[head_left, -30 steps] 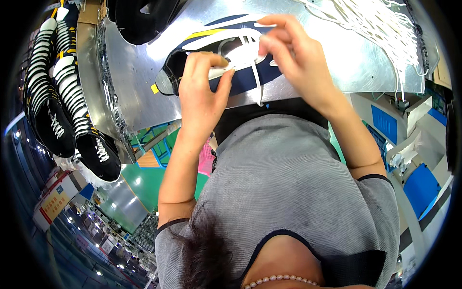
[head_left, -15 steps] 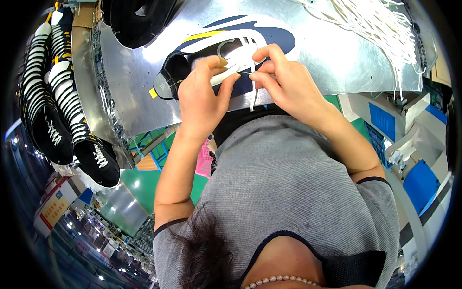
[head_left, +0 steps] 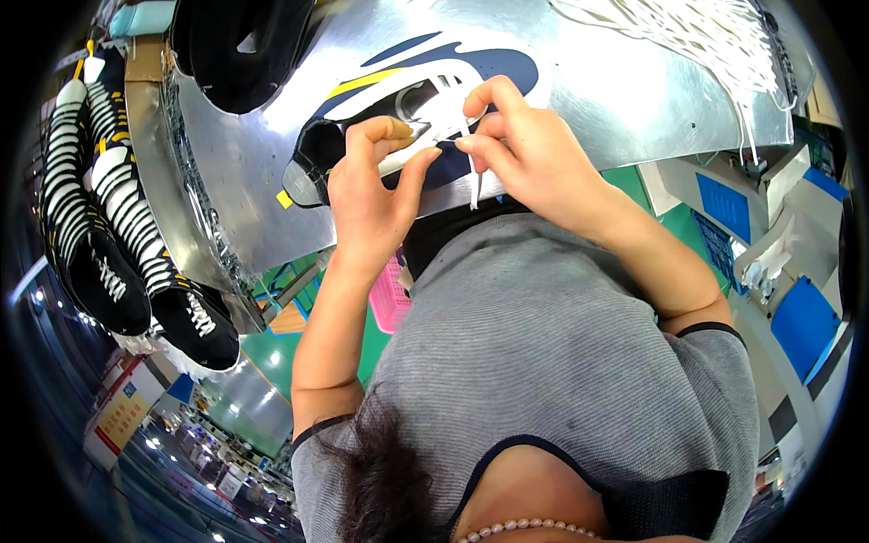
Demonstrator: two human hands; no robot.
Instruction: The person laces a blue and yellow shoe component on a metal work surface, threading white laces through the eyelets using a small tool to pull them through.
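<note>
A navy, white and yellow shoe upper (head_left: 371,89) lies on the metal tabletop, its dark collar toward the left. My left hand (head_left: 373,185) is at its opening, thumb and forefinger closed around a white part of the upper. Opposite it, my right hand (head_left: 525,140) pinches a white shoelace (head_left: 474,185) between thumb and forefinger. One end of that lace hangs down over the table's near edge. More white lace crosses the upper near my right fingertips. The exact spot where the fingers grip is partly hidden.
Loose white laces (head_left: 697,45) lie in a heap at the far right of the metal table (head_left: 625,118). Black shoe parts (head_left: 240,54) sit at the far left. Stacked black-and-white shoes (head_left: 195,330) hang beyond the left edge. A pink basket (head_left: 389,299) stands below.
The view has shifted slightly, so the upper appears a little further left. My right fingers have shifted at the lace; my left hand stays at the opening.
</note>
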